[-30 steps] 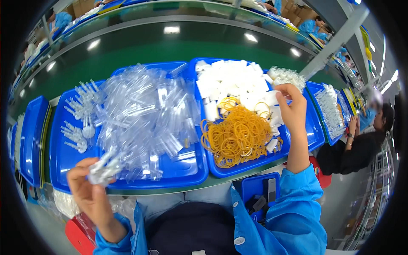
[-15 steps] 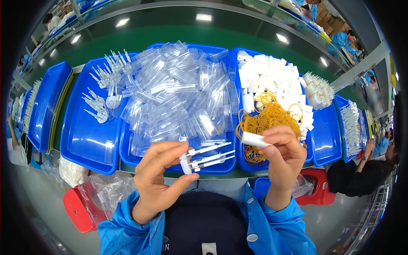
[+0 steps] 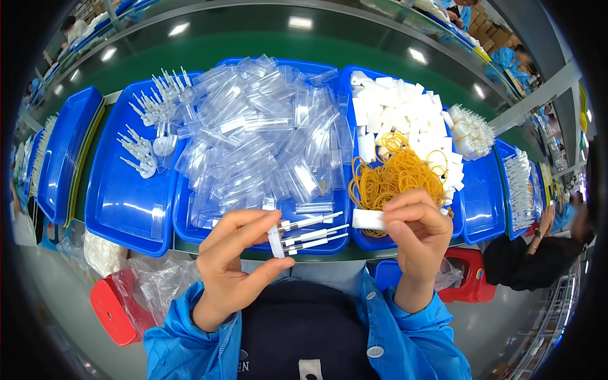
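pinching white sticks (image 3: 307,232) in left hand (image 3: 237,263), foam block (image 3: 368,219) in right hand (image 3: 417,231).

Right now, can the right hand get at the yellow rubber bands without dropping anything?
Probably yes. The right hand hovers at the near edge of the rubber band pile, nothing between them. But its fingers already pinch a white foam block, so only spare fingers are free.

Trays sit side by side along the bench (image 3: 329,256). The middle tray (image 3: 190,228) holds a heap of plastic sleeves (image 3: 259,133). The tray (image 3: 120,209) to its left carries small forked parts (image 3: 145,136) at its far end. The tray (image 3: 364,240) on the right holds foam blocks (image 3: 396,107) far and rubber bands (image 3: 396,177) near.
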### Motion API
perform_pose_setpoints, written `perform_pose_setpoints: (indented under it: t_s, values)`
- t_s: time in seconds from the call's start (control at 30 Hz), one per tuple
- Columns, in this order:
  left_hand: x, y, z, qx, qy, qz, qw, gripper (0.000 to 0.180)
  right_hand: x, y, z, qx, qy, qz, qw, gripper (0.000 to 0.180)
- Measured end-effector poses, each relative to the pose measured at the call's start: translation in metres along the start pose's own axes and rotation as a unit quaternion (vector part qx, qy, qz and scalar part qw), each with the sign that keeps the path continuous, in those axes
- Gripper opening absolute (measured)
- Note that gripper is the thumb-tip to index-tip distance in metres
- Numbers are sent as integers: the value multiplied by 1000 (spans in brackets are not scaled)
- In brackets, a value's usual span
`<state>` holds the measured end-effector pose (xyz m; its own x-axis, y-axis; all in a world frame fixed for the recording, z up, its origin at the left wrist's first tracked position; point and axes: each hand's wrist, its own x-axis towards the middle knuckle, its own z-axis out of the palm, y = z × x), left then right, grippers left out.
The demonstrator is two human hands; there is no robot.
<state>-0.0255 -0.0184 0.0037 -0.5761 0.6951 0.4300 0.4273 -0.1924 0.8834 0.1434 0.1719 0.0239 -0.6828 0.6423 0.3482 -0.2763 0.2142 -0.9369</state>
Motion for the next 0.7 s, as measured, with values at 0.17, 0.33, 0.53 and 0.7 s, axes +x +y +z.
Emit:
perform_pose_setpoints:
  t_s: [0.17,0.33,0.53,0.7]
  values:
    - [-1,-2,2,-23,-5,-11,1000,54,0,-3,5,-17,-8,-2,1000,20]
    - [-1,1,6,-52,-36,-34,997,54,4,-11,10,-96,-75,-47,991,22]
    - [1,4,12,-100,-91,-57,989,54,-2,-13,25,-181,-106,-149,966,24]
    - [0,5,14,-78,-88,-32,993,55,-4,-11,32,-151,-96,-117,977,23]
